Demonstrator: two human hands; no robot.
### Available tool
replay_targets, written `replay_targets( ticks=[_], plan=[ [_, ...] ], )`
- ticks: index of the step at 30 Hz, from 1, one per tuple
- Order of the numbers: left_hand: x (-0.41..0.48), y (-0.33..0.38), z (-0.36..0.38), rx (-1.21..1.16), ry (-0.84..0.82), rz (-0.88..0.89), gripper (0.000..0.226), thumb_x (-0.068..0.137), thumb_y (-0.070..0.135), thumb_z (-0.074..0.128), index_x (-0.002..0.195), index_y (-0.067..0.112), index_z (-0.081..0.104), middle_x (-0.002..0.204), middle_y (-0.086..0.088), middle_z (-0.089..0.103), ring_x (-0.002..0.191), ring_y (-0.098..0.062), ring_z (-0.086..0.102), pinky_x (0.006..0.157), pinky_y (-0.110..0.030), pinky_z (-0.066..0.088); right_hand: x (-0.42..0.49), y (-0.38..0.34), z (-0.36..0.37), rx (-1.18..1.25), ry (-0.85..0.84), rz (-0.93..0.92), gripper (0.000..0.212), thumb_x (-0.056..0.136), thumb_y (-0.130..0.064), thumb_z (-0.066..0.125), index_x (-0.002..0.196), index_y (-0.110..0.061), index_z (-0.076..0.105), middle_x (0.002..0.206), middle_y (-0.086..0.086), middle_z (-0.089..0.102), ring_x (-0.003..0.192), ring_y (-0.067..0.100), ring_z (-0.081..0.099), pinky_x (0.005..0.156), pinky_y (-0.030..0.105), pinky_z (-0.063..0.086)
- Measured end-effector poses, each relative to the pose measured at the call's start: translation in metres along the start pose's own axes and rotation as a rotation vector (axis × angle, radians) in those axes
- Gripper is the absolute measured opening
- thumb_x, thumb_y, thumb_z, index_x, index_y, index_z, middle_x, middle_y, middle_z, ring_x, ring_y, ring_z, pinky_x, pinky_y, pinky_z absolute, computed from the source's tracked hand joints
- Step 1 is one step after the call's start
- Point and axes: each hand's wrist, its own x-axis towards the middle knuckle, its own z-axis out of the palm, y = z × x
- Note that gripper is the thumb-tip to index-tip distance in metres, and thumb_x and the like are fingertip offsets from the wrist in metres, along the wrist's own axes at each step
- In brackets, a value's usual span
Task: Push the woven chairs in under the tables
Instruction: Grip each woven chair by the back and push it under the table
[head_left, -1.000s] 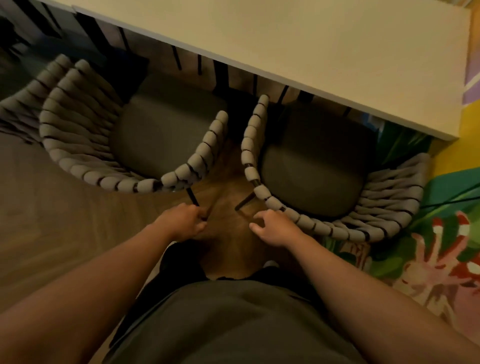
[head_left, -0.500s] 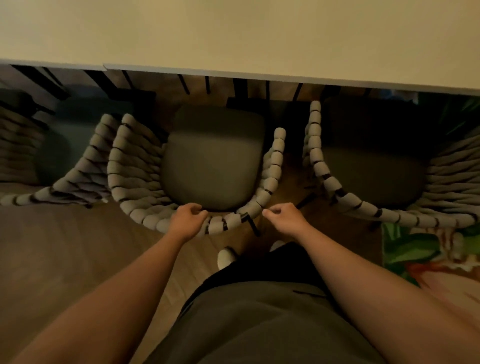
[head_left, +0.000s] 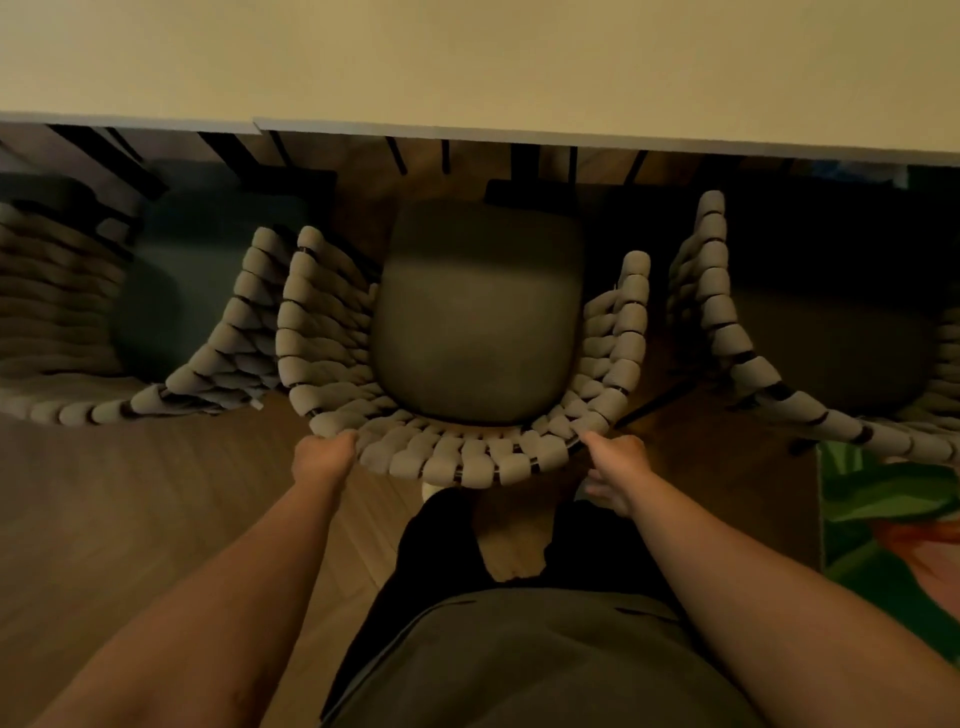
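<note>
Woven rope is wrapping the chair (head_left: 478, 332), which is sitting half under the table (head_left: 519, 67)'s near edge. The left hand (head_left: 324, 457) is gripping its back rim. The right hand (head_left: 615, 467) is touching the rim, grip unclear. An uneven shove is likely risking a snag on the neighbour chair (head_left: 228, 332), just beside.

Middle woven chair (head_left: 467, 364) partly under table (head_left: 467, 62), neighbour chair (head_left: 208, 364) left, another (head_left: 779, 364) right, rug (head_left: 893, 519) far right.

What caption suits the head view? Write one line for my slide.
Left hand and right hand hold the middle woven chair by its back rim, facing the table.
</note>
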Motion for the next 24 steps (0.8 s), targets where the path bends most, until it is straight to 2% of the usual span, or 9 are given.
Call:
replay_targets(
  ticks=[2, 5, 7, 10, 13, 15, 18, 22, 24],
  plan=[
    [0.023, 0.007, -0.011, 0.006, -0.029, -0.045, 0.055, 0.093, 0.036, 0.066, 0.135, 0.005, 0.047, 0.121, -0.015, 0.057, 0.097, -0.034, 0.06, 0.087, -0.047, 0.057, 0.006, 0.001, 0.012, 0.06, 0.055, -0.015, 0.058, 0.098, -0.036, 0.062, 0.145, -0.011, 0.038, 0.143, 0.01, 0.051, 0.108, 0.03, 0.057, 0.089, 0.045, 0.056],
    [0.059, 0.013, -0.026, -0.024, -0.088, -0.05, 0.069, 0.089, 0.036, 0.072, 0.143, 0.009, 0.039, 0.129, -0.012, 0.055, 0.106, -0.033, 0.058, 0.09, -0.049, 0.055, 0.012, 0.0, 0.031, 0.145, 0.155, -0.037, 0.055, 0.096, -0.032, 0.066, 0.141, -0.01, 0.044, 0.135, 0.012, 0.055, 0.101, 0.026, 0.056, 0.089, 0.045, 0.057],
    [0.085, 0.02, -0.036, -0.055, -0.094, 0.007, 0.075, 0.086, 0.038, 0.074, 0.145, 0.011, 0.036, 0.13, -0.009, 0.053, 0.111, -0.033, 0.057, 0.094, -0.052, 0.054, 0.017, -0.004, 0.041, 0.167, 0.225, -0.048, 0.05, 0.093, -0.028, 0.069, 0.134, -0.008, 0.048, 0.129, 0.013, 0.058, 0.098, 0.026, 0.058, 0.089, 0.046, 0.057],
    [0.119, 0.038, -0.045, -0.097, -0.105, 0.076, 0.079, 0.082, 0.038, 0.078, 0.147, 0.016, 0.039, 0.135, -0.01, 0.055, 0.111, -0.033, 0.061, 0.091, -0.053, 0.057, 0.027, -0.01, 0.05, 0.202, 0.297, -0.021, 0.052, 0.092, -0.024, 0.071, 0.133, -0.005, 0.045, 0.131, 0.016, 0.055, 0.108, 0.032, 0.058, 0.097, 0.049, 0.054],
    [0.142, 0.054, -0.044, -0.088, -0.122, 0.082, 0.084, 0.084, 0.031, 0.08, 0.153, 0.02, 0.032, 0.145, -0.014, 0.047, 0.119, -0.038, 0.056, 0.086, -0.054, 0.057, 0.041, -0.014, 0.055, 0.233, 0.315, 0.006, 0.064, 0.092, -0.021, 0.07, 0.144, -0.004, 0.036, 0.139, 0.018, 0.049, 0.12, 0.036, 0.053, 0.09, 0.043, 0.049],
    [0.152, 0.058, -0.038, -0.097, -0.149, 0.069, 0.082, 0.084, 0.026, 0.081, 0.151, 0.021, 0.034, 0.144, -0.012, 0.049, 0.118, -0.038, 0.056, 0.079, -0.051, 0.057, 0.053, -0.017, 0.053, 0.251, 0.32, 0.033, 0.07, 0.092, -0.018, 0.071, 0.149, -0.004, 0.032, 0.142, 0.017, 0.046, 0.127, 0.037, 0.049, 0.086, 0.041, 0.045],
    [0.166, 0.057, -0.029, -0.182, -0.162, 0.029, 0.072, 0.084, 0.015, 0.08, 0.145, 0.022, 0.042, 0.131, -0.009, 0.057, 0.115, -0.037, 0.06, 0.085, -0.052, 0.056, 0.067, -0.02, 0.047, 0.328, 0.293, 0.049, 0.075, 0.09, -0.02, 0.076, 0.15, -0.004, 0.033, 0.145, 0.015, 0.047, 0.129, 0.037, 0.05, 0.091, 0.043, 0.048],
    [0.186, 0.051, -0.022, -0.3, -0.176, -0.027, 0.068, 0.079, 0.007, 0.083, 0.136, 0.025, 0.051, 0.127, -0.015, 0.064, 0.105, -0.038, 0.067, 0.083, -0.062, 0.057, 0.077, -0.023, 0.044, 0.413, 0.29, 0.064, 0.072, 0.086, -0.017, 0.08, 0.145, -0.007, 0.041, 0.125, 0.013, 0.055, 0.114, 0.036, 0.06, 0.084, 0.047, 0.055],
    [0.184, 0.051, -0.019, -0.317, -0.163, -0.02, 0.063, 0.081, 0.002, 0.079, 0.134, 0.023, 0.051, 0.125, -0.015, 0.064, 0.106, -0.039, 0.066, 0.086, -0.062, 0.056, 0.079, -0.025, 0.046, 0.454, 0.29, 0.063, 0.069, 0.084, -0.013, 0.08, 0.142, -0.009, 0.044, 0.12, 0.011, 0.059, 0.102, 0.034, 0.065, 0.072, 0.046, 0.058]
  ],
)
